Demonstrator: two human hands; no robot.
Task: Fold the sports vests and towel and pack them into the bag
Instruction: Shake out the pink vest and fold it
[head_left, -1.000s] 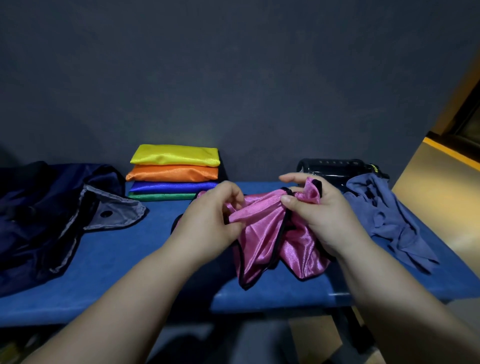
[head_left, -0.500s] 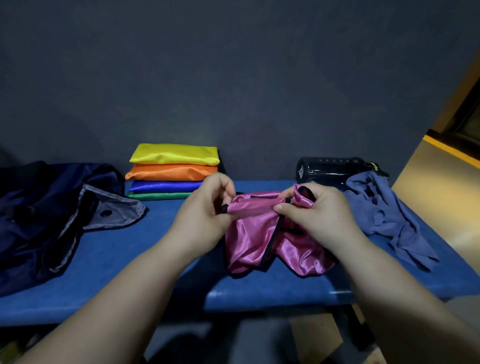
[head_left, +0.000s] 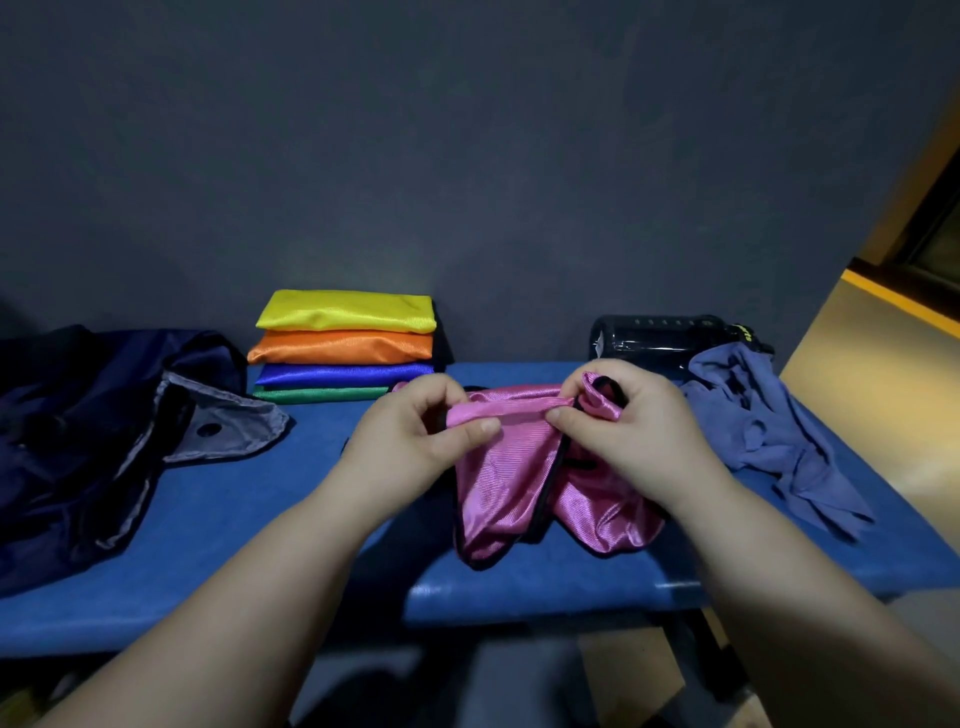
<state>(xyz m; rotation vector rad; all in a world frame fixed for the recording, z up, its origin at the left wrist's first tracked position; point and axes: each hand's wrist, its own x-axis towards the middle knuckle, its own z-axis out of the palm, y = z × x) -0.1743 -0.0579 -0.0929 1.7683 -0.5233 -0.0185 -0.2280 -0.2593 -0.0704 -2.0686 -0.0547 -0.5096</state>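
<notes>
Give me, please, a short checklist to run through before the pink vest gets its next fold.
1. Grip on the shiny pink satin vest: left hand and right hand both pinch its top edge. Ok.
2. Vest spread flat on the blue padded bench: it is bunched and drooping. Not ok.
3. Tidy stack of four folded satin vests: ok.
4. The crumpled blue-grey towel is folded: not ok.
5. The dark navy fabric bag is open enough for packing: cannot tell.
</notes>
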